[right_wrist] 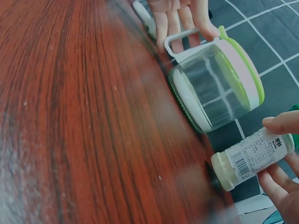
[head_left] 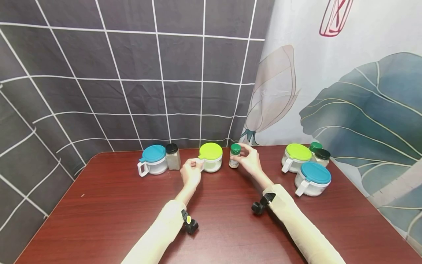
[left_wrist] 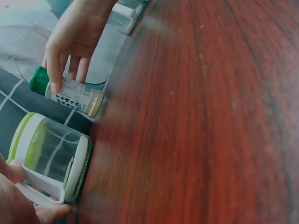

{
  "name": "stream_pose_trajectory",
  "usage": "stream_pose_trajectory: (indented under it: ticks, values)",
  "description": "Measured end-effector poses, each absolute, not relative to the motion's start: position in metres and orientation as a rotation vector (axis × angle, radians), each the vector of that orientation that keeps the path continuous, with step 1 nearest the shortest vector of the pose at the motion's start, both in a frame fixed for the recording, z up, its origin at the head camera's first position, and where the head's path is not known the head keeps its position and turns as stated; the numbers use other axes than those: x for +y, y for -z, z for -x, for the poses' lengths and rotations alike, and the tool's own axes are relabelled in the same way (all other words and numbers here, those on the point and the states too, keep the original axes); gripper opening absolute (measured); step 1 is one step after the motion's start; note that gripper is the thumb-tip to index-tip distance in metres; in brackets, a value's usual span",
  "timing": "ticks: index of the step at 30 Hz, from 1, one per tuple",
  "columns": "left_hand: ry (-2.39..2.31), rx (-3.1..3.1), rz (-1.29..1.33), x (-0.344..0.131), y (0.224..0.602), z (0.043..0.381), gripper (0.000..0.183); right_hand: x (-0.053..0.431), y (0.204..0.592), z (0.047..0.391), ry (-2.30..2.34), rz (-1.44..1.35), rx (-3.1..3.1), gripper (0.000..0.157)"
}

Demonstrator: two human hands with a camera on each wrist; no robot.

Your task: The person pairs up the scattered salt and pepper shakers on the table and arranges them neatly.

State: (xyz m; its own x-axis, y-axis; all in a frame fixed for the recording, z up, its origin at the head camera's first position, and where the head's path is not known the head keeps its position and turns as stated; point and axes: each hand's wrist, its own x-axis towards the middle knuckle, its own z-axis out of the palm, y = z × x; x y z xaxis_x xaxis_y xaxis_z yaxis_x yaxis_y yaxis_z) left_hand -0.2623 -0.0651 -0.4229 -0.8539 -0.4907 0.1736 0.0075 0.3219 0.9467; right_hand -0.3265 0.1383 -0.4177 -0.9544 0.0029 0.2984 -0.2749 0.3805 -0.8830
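My left hand (head_left: 191,172) holds the white handle of a clear glass seasoning jar (right_wrist: 212,88) with a lime-green lid. The jar stands upright at the back of the table, and its lid is down. To its right, my right hand (head_left: 250,160) pinches a small spice bottle (head_left: 234,156) between thumb and fingers. The bottle has a green cap (left_wrist: 39,80), a printed label (right_wrist: 257,154) and pale contents. It is nearly upright, apart from the jar; whether its base touches the tabletop I cannot tell.
On the left, a blue-lidded jar (head_left: 154,159) stands beside a black-capped bottle (head_left: 173,157). At right are a green-lidded jar (head_left: 296,156), a blue-lidded jar (head_left: 313,179), a green-capped bottle (head_left: 315,146) and a black-capped bottle (head_left: 321,157). A checked cloth (head_left: 132,91) hangs behind the table (head_left: 217,227).
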Motion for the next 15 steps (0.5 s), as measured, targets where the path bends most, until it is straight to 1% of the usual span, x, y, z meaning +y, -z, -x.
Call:
stream_pose_trajectory:
  ticks: [15]
  values:
    - [1.527, -2.147, -0.434, -0.0643, 0.4259, 0.2651, 0.018, 0.1334, 0.4232, 0.3309, -1.598, -0.244, -2.389, 0.05]
